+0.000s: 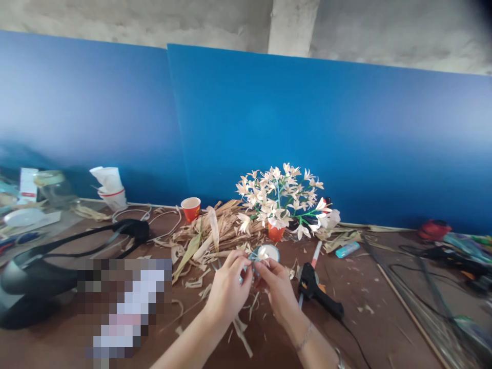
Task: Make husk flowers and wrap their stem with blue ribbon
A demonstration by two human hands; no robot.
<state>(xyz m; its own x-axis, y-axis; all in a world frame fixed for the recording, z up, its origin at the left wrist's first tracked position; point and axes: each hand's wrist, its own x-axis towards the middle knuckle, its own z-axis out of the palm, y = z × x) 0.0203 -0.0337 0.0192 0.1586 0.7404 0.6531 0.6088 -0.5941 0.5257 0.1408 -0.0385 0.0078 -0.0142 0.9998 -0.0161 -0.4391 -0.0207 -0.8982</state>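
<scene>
head: left hand (227,291), right hand (279,289) on flower (263,252)

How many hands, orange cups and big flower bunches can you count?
Hands: 2, left hand and right hand, both pinching a small flower
Orange cups: 2, one alone, one under the flower bunch
Big flower bunches: 1
Total: 5

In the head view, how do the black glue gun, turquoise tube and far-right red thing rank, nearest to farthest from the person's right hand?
From the right hand, which pinches a small white flower with the left hand:
1. Black glue gun, just to its right.
2. Turquoise tube, farther right and back.
3. Red object, far right near the wall.
</scene>
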